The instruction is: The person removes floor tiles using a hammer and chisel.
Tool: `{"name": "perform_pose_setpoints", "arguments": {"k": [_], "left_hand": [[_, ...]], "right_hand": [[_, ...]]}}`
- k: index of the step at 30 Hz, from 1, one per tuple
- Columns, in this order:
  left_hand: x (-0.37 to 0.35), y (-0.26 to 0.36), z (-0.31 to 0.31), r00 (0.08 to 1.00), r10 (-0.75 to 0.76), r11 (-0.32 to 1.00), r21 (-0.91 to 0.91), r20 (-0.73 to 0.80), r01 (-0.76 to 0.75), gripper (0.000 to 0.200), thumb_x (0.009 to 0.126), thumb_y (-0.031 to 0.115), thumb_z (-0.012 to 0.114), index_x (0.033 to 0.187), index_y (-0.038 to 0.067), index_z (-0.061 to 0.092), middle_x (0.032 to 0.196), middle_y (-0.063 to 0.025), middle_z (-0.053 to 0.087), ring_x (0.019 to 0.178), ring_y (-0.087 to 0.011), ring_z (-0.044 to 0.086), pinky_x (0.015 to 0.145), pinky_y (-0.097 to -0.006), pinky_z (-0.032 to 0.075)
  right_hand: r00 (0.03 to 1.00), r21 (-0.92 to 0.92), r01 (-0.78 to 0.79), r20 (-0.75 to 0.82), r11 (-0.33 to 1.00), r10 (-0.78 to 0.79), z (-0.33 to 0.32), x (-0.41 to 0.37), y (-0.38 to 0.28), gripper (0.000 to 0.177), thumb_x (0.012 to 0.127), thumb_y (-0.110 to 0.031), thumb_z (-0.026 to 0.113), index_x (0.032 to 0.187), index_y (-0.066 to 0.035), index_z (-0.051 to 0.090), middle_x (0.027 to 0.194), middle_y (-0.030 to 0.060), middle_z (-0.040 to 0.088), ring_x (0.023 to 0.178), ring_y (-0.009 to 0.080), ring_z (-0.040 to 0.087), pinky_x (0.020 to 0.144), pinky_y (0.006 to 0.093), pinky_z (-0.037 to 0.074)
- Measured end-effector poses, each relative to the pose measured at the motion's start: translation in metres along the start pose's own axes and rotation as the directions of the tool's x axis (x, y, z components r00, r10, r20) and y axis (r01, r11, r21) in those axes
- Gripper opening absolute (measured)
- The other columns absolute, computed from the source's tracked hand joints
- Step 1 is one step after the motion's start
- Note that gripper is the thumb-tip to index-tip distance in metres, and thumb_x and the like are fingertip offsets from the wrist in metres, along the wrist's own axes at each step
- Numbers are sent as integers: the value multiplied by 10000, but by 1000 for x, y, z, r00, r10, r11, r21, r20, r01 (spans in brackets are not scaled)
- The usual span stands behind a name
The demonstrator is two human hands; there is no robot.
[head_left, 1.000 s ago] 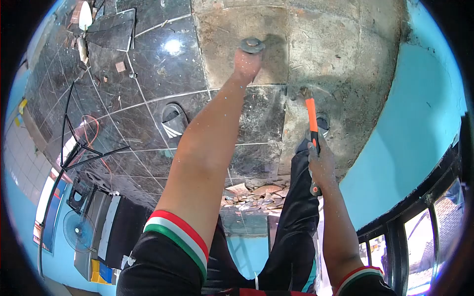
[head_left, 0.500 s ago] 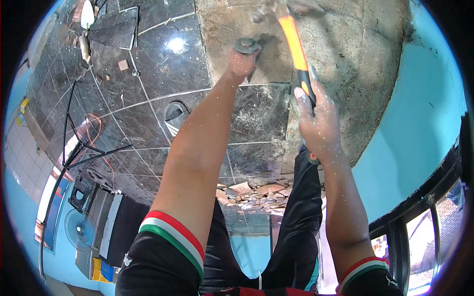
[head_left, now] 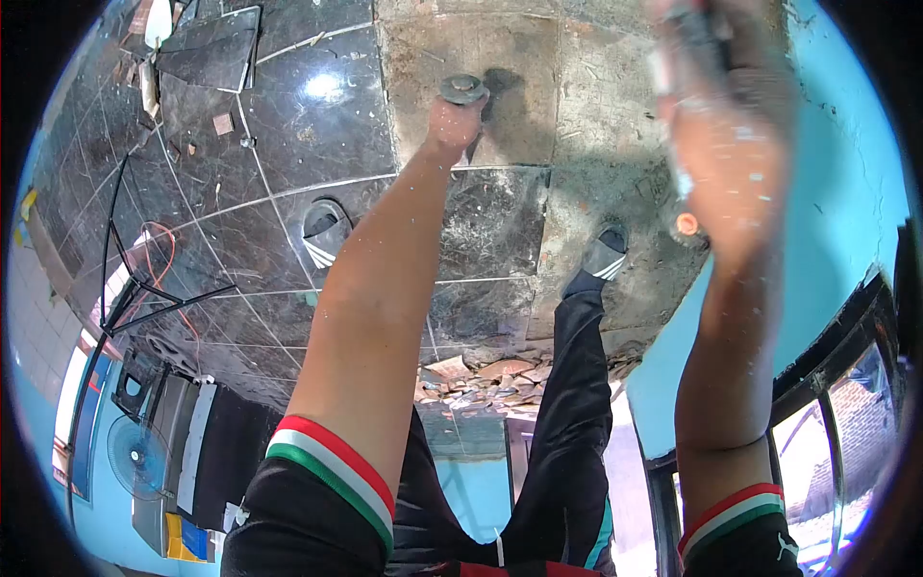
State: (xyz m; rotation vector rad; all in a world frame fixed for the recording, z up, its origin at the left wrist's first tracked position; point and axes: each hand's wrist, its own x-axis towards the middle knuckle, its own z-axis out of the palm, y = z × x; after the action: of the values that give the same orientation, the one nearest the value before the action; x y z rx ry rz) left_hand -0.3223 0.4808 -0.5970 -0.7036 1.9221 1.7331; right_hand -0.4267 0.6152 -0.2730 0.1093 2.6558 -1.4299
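My left hand (head_left: pixel 456 122) is wrapped round a chisel with a round guard (head_left: pixel 462 89), held above the edge between the dark tiles (head_left: pixel 495 221) and the bare rough floor (head_left: pixel 596 106). At the upper right, my right hand (head_left: pixel 726 154) is raised and blurred, closed on the dark handle of the hammer (head_left: pixel 700 38). An orange handle end (head_left: pixel 686 224) shows below that hand. The hammer's head is out of view.
Broken tile pieces (head_left: pixel 490 378) lie in front of my legs. At the left are a trowel (head_left: pixel 159 24), a loose dark tile (head_left: pixel 210 53), a black metal stand (head_left: pixel 144 288) and a fan (head_left: pixel 137 457). A blue wall (head_left: pixel 817 192) rises at the right.
My right hand has swung up and to the right with the hammer, whose head has left the view. My left hand stays on the chisel. My right foot now shows on the floor.
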Motion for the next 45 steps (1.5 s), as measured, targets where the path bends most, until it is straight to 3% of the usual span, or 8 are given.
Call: {"name": "perform_pose_setpoints", "arguments": {"k": [3, 7, 12, 20, 27, 33, 35, 45], "left_hand": [[5, -7, 2, 1000, -24, 1000, 19, -14, 25, 199, 928, 174, 677, 1047, 17, 657, 994, -89, 694, 884, -204, 594, 830, -359, 476], [0, 0, 3, 996, 72, 993, 95, 43, -76, 220, 876, 189, 718, 1009, 23, 661, 990, -117, 699, 919, -236, 641, 816, -379, 499], [4, -43, 27, 861, 491, 779, 375, 134, -502, 207, 818, 176, 713, 979, 58, 658, 904, -150, 697, 891, -318, 687, 782, -422, 534], [-3, 0, 12, 997, -58, 995, 86, 51, 53, 265, 903, 174, 700, 1127, 45, 641, 1048, -72, 685, 961, -207, 622, 854, -364, 488], [-7, 10, 16, 972, -237, 924, -308, -1, 225, 211, 895, 164, 712, 1043, 23, 658, 964, -70, 693, 869, -188, 625, 780, -335, 492], [-15, 12, 48, 994, -87, 992, -97, -69, 80, 234, 876, 162, 719, 1047, 14, 657, 993, -82, 705, 901, -200, 633, 814, -351, 487], [-13, 11, 48, 994, -83, 990, -119, -78, 73, 239, 870, 160, 722, 1046, 11, 661, 992, -90, 710, 906, -211, 643, 815, -352, 489], [6, -16, 45, 997, 50, 987, -148, -59, -58, 232, 860, 143, 717, 1044, 10, 673, 990, -94, 725, 926, -249, 670, 827, -363, 498]], "right_hand": [[971, -126, 44, -230, 991, -72, 12, -2, 20, 424, 1023, -261, 534, 1410, -89, 519, 801, 48, 580, 603, 122, 505, 547, 276, 439], [887, -446, -181, 311, 877, 342, 26, -60, 85, 475, 1012, -387, 535, 1390, -99, 534, 807, 177, 651, 676, 285, 624, 676, 417, 503], [821, -318, -288, 404, 903, 404, 49, -125, 137, 491, 977, -257, 561, 1431, -84, 487, 825, 250, 661, 766, 417, 671, 706, 475, 515], [643, -81, -745, 179, 662, 745, 10, -143, 117, 476, 1000, -259, 594, 1420, -54, 504, 770, 68, 599, 635, 131, 562, 608, 325, 482], [651, -76, -754, 52, 653, 757, -26, -148, 141, 463, 1009, -245, 582, 1409, -26, 507, 815, 84, 599, 680, 116, 555, 634, 296, 472], [561, -207, -790, 132, 577, 817, -41, -151, 134, 470, 1013, -228, 567, 1431, -31, 481, 823, 105, 616, 662, 162, 568, 620, 334, 466], [690, -228, -685, 100, 691, 717, -38, -161, 147, 363, 1007, -228, 577, 1319, -43, 563, 732, 54, 565, 581, 119, 520, 542, 317, 424], [867, -387, -232, 333, 892, 370, -16, -95, 128, 484, 982, -224, 535, 1446, -102, 468, 912, 243, 678, 819, 428, 672, 748, 529, 501]]}}
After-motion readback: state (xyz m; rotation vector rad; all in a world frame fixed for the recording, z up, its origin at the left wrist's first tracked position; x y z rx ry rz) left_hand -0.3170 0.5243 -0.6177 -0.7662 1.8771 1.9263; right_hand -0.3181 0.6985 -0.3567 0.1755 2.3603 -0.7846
